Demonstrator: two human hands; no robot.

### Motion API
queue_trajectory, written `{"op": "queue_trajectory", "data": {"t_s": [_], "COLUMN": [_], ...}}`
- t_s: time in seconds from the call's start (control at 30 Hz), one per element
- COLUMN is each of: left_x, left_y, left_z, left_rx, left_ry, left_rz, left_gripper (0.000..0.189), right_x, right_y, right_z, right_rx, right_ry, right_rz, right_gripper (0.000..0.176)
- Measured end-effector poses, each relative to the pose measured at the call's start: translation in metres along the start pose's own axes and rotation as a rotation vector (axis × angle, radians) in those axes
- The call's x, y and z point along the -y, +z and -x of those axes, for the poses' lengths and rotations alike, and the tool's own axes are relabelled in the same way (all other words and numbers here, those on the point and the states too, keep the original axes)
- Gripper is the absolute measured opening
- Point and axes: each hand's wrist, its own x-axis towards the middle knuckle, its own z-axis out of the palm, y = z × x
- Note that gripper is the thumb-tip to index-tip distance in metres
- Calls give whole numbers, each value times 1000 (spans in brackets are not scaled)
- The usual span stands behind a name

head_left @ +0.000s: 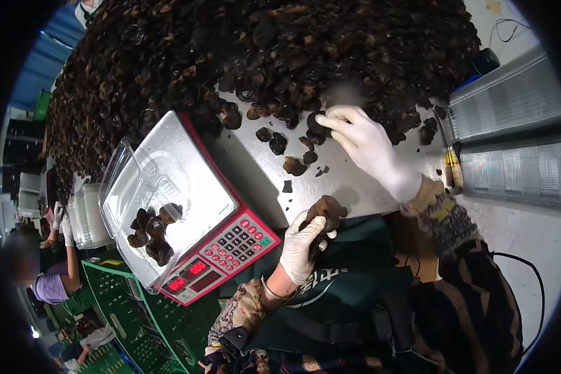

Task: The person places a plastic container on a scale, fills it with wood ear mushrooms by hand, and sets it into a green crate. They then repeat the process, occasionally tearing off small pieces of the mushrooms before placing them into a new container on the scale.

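Observation:
In the head view my left hand [302, 246], in a white glove, is closed around dark brown wood ear mushrooms [328, 210] in front of the dark green apron. My right hand [368, 143], also gloved, reaches over the steel table [349, 181]. Its fingertips are pinched at a dark wood ear piece [316, 128] at the edge of the big heap [262, 56]. Loose pieces [295, 165] lie scattered between my hands. To the left stands a red digital scale [221, 240], bearing an open clear plastic box [115, 187] with some wood ears [153, 234] inside.
Stacked clear plastic trays [511, 93] stand at the right, with a yellow-handled tool [452, 165] beside them. More clear boxes [88, 215] sit left of the scale. Green crates [115, 299] are at lower left. A co-worker's gloved hands [62, 224] show at far left.

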Motion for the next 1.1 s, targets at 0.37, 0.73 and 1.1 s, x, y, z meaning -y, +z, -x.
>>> {"op": "queue_trajectory", "data": {"t_s": [0.37,0.73,1.1], "left_x": [-5,-27,-130], "left_y": [6,5,-39], "left_z": [7,15,89], "left_rx": [-61,59,-372], "left_ry": [136,250,989], "left_rz": [-126,-110,-622], "left_gripper": [21,27,28], "right_x": [8,68,101], "right_y": [-21,-18,-2], "right_z": [-23,38,24], "right_rx": [-118,164,198], "right_ry": [-10,-116,88], "right_rz": [-212,-223,-842], "right_gripper": [37,60,50]}}
